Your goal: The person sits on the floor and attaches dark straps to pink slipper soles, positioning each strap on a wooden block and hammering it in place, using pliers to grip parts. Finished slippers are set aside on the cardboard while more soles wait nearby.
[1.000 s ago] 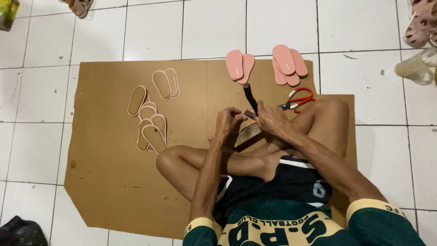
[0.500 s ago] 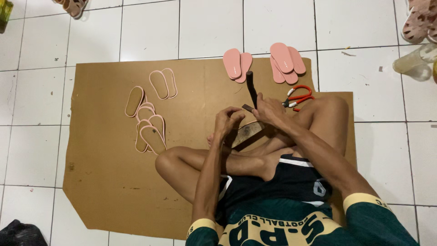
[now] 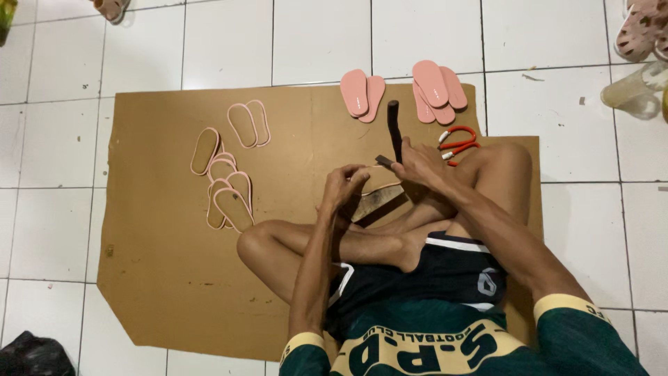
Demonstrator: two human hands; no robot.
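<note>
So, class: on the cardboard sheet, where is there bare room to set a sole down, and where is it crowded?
The cardboard sheet is bare in its lower left, below the brown soles with pink rims and left of the person's knee. A smaller bare strip runs between those soles and the left hand. It is crowded at the top right: pink soles, red-handled pliers, right hand.

Cardboard sheet (image 3: 160,278) lies on tiled floor (image 3: 56,174); soles (image 3: 226,188) left of hands, pliers (image 3: 458,143) right, sandals (image 3: 400,94) beyond.

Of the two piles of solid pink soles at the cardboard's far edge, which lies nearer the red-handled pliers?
The right-hand pile, just above the red-handled pliers; the other pile sits left of the dark tool.
</note>
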